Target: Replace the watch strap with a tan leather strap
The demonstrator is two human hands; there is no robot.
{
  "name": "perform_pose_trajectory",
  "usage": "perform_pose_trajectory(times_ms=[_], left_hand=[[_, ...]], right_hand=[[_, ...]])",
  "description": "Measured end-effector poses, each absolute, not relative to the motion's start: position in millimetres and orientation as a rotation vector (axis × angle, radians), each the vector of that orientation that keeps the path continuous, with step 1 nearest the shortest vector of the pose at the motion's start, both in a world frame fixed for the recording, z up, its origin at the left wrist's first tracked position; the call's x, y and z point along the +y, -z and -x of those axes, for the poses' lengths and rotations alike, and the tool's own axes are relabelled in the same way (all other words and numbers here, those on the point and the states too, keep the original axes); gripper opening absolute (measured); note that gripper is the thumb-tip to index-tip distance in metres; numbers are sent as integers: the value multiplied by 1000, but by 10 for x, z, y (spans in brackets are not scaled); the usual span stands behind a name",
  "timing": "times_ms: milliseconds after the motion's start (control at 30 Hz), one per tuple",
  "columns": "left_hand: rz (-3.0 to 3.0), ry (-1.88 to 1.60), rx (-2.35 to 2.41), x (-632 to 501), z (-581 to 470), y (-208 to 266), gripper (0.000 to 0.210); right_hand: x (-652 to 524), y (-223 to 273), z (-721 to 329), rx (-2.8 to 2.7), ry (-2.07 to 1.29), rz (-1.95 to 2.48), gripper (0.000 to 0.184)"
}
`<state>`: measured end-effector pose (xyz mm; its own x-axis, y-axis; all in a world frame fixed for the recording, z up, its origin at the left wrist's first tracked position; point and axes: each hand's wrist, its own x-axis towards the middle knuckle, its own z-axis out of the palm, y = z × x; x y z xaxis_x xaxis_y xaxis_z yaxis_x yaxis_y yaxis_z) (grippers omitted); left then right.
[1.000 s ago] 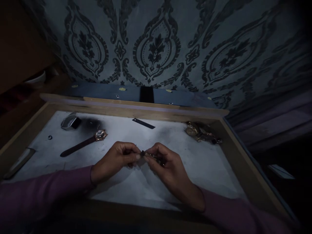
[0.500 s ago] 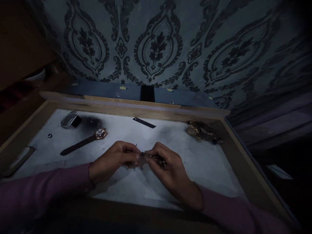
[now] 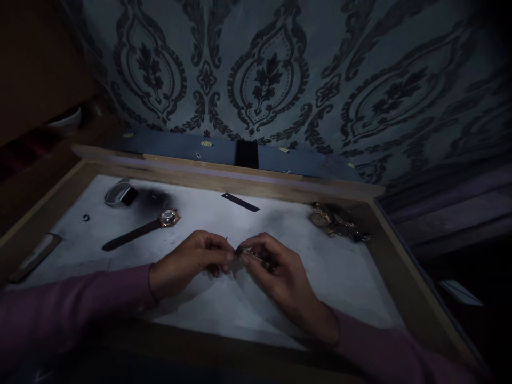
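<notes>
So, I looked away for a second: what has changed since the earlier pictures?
Little: the camera view shifted slightly, so the scene sits further right in the picture. Nothing was visibly grasped or released. The left hand stays pinched at a small dark piece, the right hand around a shiny item; the brown-strapped watch and dark strip lie unmoved.

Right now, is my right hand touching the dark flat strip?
Apart: the head view shows bare white surface between the right hand and the dark flat strip, which lies beyond the fingers.
</notes>
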<state>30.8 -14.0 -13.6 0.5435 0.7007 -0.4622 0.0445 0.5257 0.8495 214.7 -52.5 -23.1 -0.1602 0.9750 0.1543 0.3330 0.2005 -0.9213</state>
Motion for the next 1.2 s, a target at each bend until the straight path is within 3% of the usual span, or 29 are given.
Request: perform_pose_trajectory(times_ms=[600,1200], left_hand=[[-952,-492,901,-149,-295,205,13],[-1165,-527,830,-163,-296,106,27]], right_hand=[[-506,212,-2138,-1620,-992,1160,10],[-457,230,-2127,-1386,-1282,1232,20]])
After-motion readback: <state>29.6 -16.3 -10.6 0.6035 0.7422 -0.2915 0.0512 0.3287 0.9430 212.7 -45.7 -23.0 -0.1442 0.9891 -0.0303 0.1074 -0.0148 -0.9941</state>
